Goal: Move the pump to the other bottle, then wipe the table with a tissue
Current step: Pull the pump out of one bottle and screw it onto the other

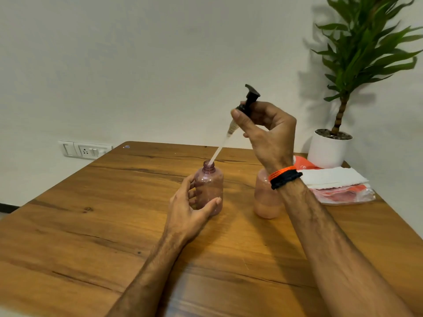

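Observation:
My right hand (263, 131) pinches the black pump (249, 99) by its collar and holds it tilted in the air. Its white dip tube (220, 148) slants down, and the tip sits in the open neck of a pink transparent bottle (209, 186). My left hand (192, 204) grips that bottle around its lower body on the wooden table (91, 225). A second pink bottle (266, 200), holding pale liquid, stands to the right, its top hidden behind my right wrist. White tissues (332, 178) lie on a plastic pack at the table's right edge.
A white pot (327, 149) with a green plant (364, 49) stands at the back right corner, just behind the tissue pack (345, 194). A wall socket panel (84, 151) sits left of the table's far edge.

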A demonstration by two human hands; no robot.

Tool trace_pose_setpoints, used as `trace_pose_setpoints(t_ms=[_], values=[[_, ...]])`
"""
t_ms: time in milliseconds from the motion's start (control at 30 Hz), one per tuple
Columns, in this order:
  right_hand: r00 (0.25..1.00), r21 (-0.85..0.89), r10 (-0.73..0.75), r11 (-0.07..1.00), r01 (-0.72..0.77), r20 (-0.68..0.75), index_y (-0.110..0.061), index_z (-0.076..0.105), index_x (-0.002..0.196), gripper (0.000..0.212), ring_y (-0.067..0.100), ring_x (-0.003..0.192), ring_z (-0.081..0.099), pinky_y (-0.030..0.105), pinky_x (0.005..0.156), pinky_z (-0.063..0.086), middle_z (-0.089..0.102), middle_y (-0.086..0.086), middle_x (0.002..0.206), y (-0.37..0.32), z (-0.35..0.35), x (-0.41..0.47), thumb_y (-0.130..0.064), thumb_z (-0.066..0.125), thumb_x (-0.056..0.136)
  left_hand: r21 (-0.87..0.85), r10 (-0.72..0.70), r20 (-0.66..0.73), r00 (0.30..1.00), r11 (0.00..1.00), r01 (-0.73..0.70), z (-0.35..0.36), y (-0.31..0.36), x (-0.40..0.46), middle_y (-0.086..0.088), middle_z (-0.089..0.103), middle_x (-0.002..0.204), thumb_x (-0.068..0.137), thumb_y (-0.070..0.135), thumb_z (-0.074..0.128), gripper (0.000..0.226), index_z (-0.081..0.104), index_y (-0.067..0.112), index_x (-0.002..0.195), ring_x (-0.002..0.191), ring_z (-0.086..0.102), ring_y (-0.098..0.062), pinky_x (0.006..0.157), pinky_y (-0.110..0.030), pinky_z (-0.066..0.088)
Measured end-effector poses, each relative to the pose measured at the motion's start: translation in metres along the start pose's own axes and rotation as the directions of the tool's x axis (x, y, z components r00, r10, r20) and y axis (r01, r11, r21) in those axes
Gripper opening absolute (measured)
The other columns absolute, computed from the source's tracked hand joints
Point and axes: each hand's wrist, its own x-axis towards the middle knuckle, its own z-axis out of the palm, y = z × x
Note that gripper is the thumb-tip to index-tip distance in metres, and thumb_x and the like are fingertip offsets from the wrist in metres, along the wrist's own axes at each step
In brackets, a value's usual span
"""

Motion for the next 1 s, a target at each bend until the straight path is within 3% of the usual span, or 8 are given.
trace_pose_setpoints(t_ms=[100, 167, 267, 367, 500, 633, 767, 1000], values=[[1.000, 0.002, -0.005, 1.000, 0.005, -0.021, -0.019, 0.074, 0.099, 0.030, 0.011, 0.085, 0.072, 0.046, 0.076, 0.060, 0.076, -0.005, 0.090, -0.010, -0.017, 0.008, -0.031, 0.082, 0.073, 0.026, -0.023, -0.009, 1.000, 0.999, 0.024, 0.001, 0.004, -0.003, 0.006, 0.054, 0.137, 0.061, 0.042, 0.087, 0.098, 0.035, 0.036, 0.144, 0.114, 0.056, -0.003, 0.091, -0.020, 0.052], [1.000, -0.017, -0.008, 1.000, 0.008, -0.021, -0.018, 0.074, 0.099, 0.030, 0.011, 0.086, 0.072, 0.047, 0.078, 0.059, 0.076, -0.004, 0.091, -0.015, -0.029, 0.013, -0.030, 0.082, 0.073, 0.089, -0.007, -0.084, 0.996, 0.996, 0.015, 0.002, 0.014, -0.005, 0.005, 0.046, 0.144, 0.057, 0.051, 0.086, 0.109, 0.029, 0.032, 0.148, 0.123, 0.050, -0.007, 0.098, -0.026, 0.048], [0.999, -0.059, -0.033, 0.998, 0.031, -0.021, -0.023, 0.072, 0.096, 0.026, 0.009, 0.085, 0.072, 0.045, 0.079, 0.059, 0.076, -0.008, 0.091, -0.023, -0.050, 0.020, -0.031, 0.082, 0.073, 0.165, 0.197, -0.221, 0.955, 0.973, -0.163, 0.006, 0.042, -0.005, 0.005, 0.048, 0.138, 0.058, 0.058, 0.081, 0.100, 0.039, 0.025, 0.143, 0.120, 0.049, -0.007, 0.096, -0.023, 0.047], [0.999, -0.104, -0.048, 0.994, 0.045, -0.024, -0.025, 0.072, 0.095, 0.025, 0.008, 0.084, 0.072, 0.044, 0.078, 0.060, 0.075, -0.009, 0.090, -0.030, -0.069, 0.025, -0.032, 0.082, 0.073, 0.143, 0.333, -0.220, 0.917, 0.941, -0.307, 0.025, 0.073, -0.005, 0.004, 0.054, 0.131, 0.063, 0.057, 0.080, 0.089, 0.048, 0.017, 0.135, 0.113, 0.054, -0.005, 0.093, -0.021, 0.050], [0.999, -0.176, -0.042, 0.984, 0.037, -0.027, -0.018, 0.073, 0.099, 0.032, 0.011, 0.084, 0.072, 0.044, 0.077, 0.060, 0.075, -0.004, 0.093, -0.032, -0.090, 0.030, -0.033, 0.082, 0.072, 0.132, 0.266, -0.100, 0.959, 0.959, -0.252, 0.067, 0.092, -0.009, 0.006, 0.056, 0.132, 0.061, 0.057, 0.081, 0.091, 0.047, 0.020, 0.137, 0.116, 0.052, -0.004, 0.097, -0.033, 0.052], [0.998, -0.257, -0.052, 0.965, 0.044, -0.022, -0.016, 0.073, 0.102, 0.037, 0.012, 0.085, 0.071, 0.043, 0.074, 0.061, 0.075, -0.004, 0.093, -0.029, -0.101, 0.029, -0.036, 0.082, 0.072, 0.124, 0.128, -0.021, 0.992, 0.984, -0.124, 0.101, 0.077, -0.011, 0.004, 0.052, 0.137, 0.057, 0.054, 0.084, 0.101, 0.039, 0.022, 0.142, 0.123, 0.050, -0.010, 0.102, -0.037, 0.049], [0.998, -0.294, -0.064, 0.954, 0.056, -0.019, -0.016, 0.073, 0.103, 0.039, 0.007, 0.084, 0.071, 0.031, 0.080, 0.060, 0.075, -0.006, 0.092, -0.024, -0.104, 0.029, -0.036, 0.082, 0.071, 0.109, 0.069, 0.003, 0.998, 0.992, -0.069, 0.117, 0.064, -0.011, 0.005, 0.053, 0.136, 0.057, 0.052, 0.083, 0.096, 0.039, 0.027, 0.138, 0.120, 0.053, -0.012, 0.101, -0.035, 0.050], [0.998, -0.341, -0.038, 0.939, 0.054, 0.052, -0.018, 0.074, 0.099, 0.034, 0.002, 0.083, 0.069, 0.019, 0.077, 0.056, 0.074, -0.008, 0.090, -0.008, -0.097, 0.024, -0.036, 0.082, 0.072, 0.092, 0.042, 0.037, 0.998, 0.995, -0.045, 0.121, 0.047, -0.012, 0.004, 0.058, 0.130, 0.063, 0.043, 0.084, 0.085, 0.041, 0.030, 0.136, 0.114, 0.057, -0.011, 0.096, -0.028, 0.051]])
